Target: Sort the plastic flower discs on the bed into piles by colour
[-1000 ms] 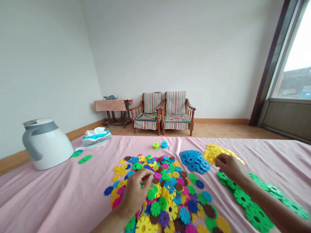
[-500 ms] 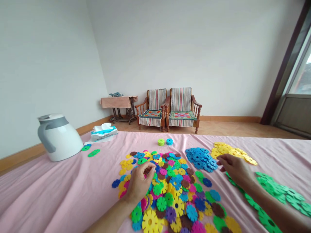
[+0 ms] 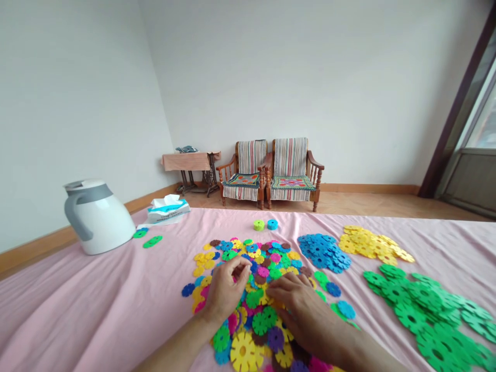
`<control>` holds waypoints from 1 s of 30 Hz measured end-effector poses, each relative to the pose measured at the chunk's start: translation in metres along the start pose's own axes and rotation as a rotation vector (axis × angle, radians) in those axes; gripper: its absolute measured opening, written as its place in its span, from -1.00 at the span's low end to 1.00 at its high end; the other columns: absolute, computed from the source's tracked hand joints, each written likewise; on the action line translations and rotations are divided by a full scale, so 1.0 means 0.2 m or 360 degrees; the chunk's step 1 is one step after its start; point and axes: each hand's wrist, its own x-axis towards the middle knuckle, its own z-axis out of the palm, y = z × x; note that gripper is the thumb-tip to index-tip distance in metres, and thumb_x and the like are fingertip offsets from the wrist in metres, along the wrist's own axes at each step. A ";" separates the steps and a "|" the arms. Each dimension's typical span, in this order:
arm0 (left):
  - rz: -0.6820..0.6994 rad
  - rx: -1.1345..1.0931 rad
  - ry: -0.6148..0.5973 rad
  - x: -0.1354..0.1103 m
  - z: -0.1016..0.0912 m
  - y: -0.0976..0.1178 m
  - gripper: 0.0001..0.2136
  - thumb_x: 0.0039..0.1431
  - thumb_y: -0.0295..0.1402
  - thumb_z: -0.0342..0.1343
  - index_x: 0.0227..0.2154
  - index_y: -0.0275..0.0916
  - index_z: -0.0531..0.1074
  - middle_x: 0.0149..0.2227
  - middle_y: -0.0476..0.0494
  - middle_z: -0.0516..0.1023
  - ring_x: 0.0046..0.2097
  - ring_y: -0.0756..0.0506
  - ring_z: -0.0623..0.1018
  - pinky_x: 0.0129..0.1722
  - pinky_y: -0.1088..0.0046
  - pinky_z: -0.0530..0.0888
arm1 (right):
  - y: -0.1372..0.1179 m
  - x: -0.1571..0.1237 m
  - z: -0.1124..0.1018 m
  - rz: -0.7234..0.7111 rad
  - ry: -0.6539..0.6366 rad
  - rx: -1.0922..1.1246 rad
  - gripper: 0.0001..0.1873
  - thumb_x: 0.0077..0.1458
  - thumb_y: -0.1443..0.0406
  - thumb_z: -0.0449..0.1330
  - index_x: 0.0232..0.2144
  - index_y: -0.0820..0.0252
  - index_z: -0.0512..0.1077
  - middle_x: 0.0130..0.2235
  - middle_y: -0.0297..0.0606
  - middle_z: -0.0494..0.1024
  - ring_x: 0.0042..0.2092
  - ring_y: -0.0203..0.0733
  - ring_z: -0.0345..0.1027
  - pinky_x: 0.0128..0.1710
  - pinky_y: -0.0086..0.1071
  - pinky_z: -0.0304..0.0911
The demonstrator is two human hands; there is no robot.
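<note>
A mixed pile of notched plastic snowflake discs (image 3: 243, 351) in many colours spreads over the pink cloth. Above the pile's left part is my left hand (image 3: 227, 287), thumb and fingers pinched together; whatever may be between them is hidden. My right hand (image 3: 306, 310) reaches over the middle of the pile, fingers bent and fingertips down among the discs near some yellow ones. Its thumb sits apart from the fingers, and no disc shows in its grasp. Sorted heaps lie to the right: blue discs (image 3: 323, 252), yellow discs (image 3: 372, 243) and large green discs (image 3: 418, 305).
Two small stacks, a lime one (image 3: 259, 225) and a blue one (image 3: 272, 225), stand behind the pile. A white kettle (image 3: 103, 219), a tissue box (image 3: 168, 209) and a few green pieces (image 3: 152, 242) are at the left. Two armchairs (image 3: 290, 181) stand beyond the pink cloth (image 3: 127, 310).
My right hand has moved left from beside the yellow and blue heaps to the middle of the mixed pile. My left hand has stayed nearly still, pinched.
</note>
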 end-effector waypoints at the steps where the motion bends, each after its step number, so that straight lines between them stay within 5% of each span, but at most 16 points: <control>1: -0.0001 -0.0002 -0.0002 0.00 0.00 0.00 -0.87 0.11 -0.38 0.02 -0.43 -0.25 0.46 -0.52 -0.02 0.52 -0.47 -0.03 0.52 -0.42 0.53 0.43 | 0.01 0.00 0.01 0.0005 -0.0002 -0.0046 -0.76 0.14 0.42 0.02 -0.44 0.10 0.45 -0.30 -0.36 0.54 -0.24 -0.25 0.29 -0.17 -0.32 0.09; 5: -0.0005 -0.0019 -0.0011 0.00 0.01 -0.01 -0.87 0.11 -0.39 0.02 -0.42 -0.26 0.46 -0.53 -0.02 0.52 -0.48 -0.02 0.51 -0.44 0.54 0.42 | 0.07 -0.02 0.04 0.0054 0.0070 -0.0150 -0.70 0.17 0.40 0.02 -0.56 0.14 0.41 -0.44 -0.35 0.48 -0.31 -0.23 0.28 -0.25 -0.34 0.08; 10: 0.0001 -0.0002 -0.0026 -0.01 0.01 0.00 -0.87 0.12 -0.40 0.01 -0.44 -0.26 0.45 -0.54 -0.02 0.51 -0.48 -0.01 0.51 -0.44 0.56 0.40 | 0.14 -0.05 0.02 0.0359 0.0262 -0.0171 -0.76 0.16 0.39 0.01 -0.42 0.18 0.46 -0.37 -0.23 0.48 -0.26 -0.14 0.29 -0.25 -0.30 0.12; 17: -0.0017 -0.0017 -0.0027 -0.01 0.02 -0.02 -0.87 0.12 -0.38 0.02 -0.42 -0.26 0.45 -0.52 -0.02 0.52 -0.46 -0.03 0.52 -0.42 0.54 0.41 | 0.00 0.01 0.07 0.0227 0.0101 0.0119 -0.84 0.08 0.37 0.12 -0.33 0.08 0.50 -0.29 -0.29 0.50 -0.18 -0.14 0.31 -0.13 -0.31 0.15; 22: -0.0008 -0.0044 -0.0004 -0.01 0.02 -0.03 -0.87 0.12 -0.39 0.01 -0.41 -0.24 0.46 -0.49 -0.03 0.53 -0.44 -0.03 0.52 -0.41 0.53 0.41 | -0.07 0.07 0.11 0.0227 0.0091 0.0043 -0.65 -0.01 0.24 0.25 -0.11 0.08 0.43 -0.13 -0.19 0.48 -0.07 -0.01 0.28 -0.09 -0.24 0.16; 30: -0.0003 -0.0043 0.0005 -0.01 0.02 -0.03 -0.87 0.11 -0.40 0.02 -0.43 -0.25 0.46 -0.52 -0.03 0.52 -0.46 -0.03 0.51 -0.44 0.54 0.41 | -0.08 0.09 0.15 0.0105 -0.0021 -0.0363 -0.92 0.06 0.32 0.18 -0.42 0.18 0.48 -0.32 -0.21 0.52 -0.26 -0.10 0.35 -0.23 -0.30 0.11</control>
